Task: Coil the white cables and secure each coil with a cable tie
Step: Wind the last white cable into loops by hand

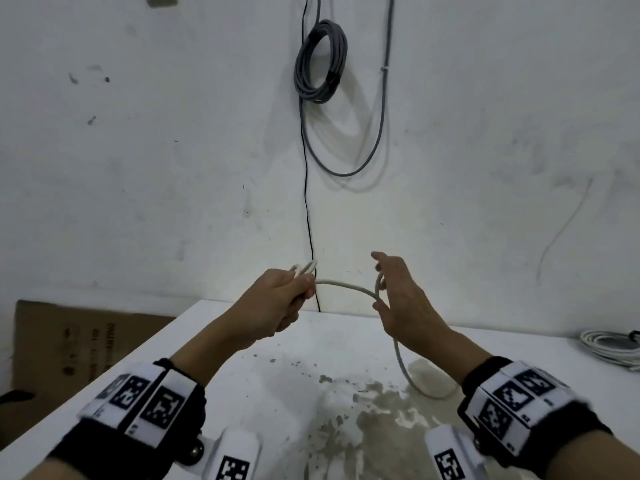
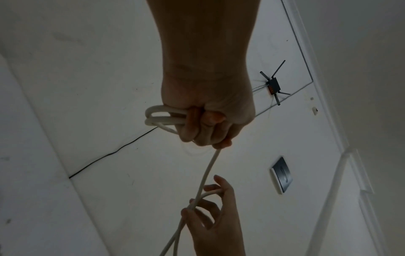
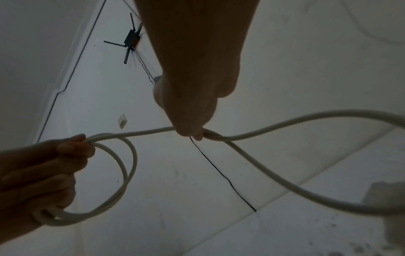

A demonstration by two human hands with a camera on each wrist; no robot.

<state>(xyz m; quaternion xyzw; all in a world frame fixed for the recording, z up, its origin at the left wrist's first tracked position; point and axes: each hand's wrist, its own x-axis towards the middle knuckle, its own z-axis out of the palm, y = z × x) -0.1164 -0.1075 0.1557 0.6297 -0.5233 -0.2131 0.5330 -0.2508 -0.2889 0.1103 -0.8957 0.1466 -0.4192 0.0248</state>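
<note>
My left hand (image 1: 304, 289) grips a small coil of the white cable (image 1: 346, 285) above the table; a few loops (image 1: 305, 266) stick out past the fist. In the left wrist view the left hand's (image 2: 206, 128) fingers curl round those loops (image 2: 157, 117). The cable runs right to my right hand (image 1: 379, 289), which pinches it between thumb and fingers, index finger raised. From there the loose tail (image 1: 401, 362) drops to the table. The right wrist view shows the right hand (image 3: 195, 134) pinching the cable (image 3: 142, 132) beside the coil (image 3: 127, 173). No cable tie is visible.
The white table (image 1: 242, 341) has a worn, stained patch (image 1: 374, 407) under my hands. Another coiled white cable (image 1: 613, 344) lies at its right edge. A grey cable coil (image 1: 320, 60) and a thin black wire (image 1: 306, 202) hang on the wall. Cardboard (image 1: 69, 341) leans at the left.
</note>
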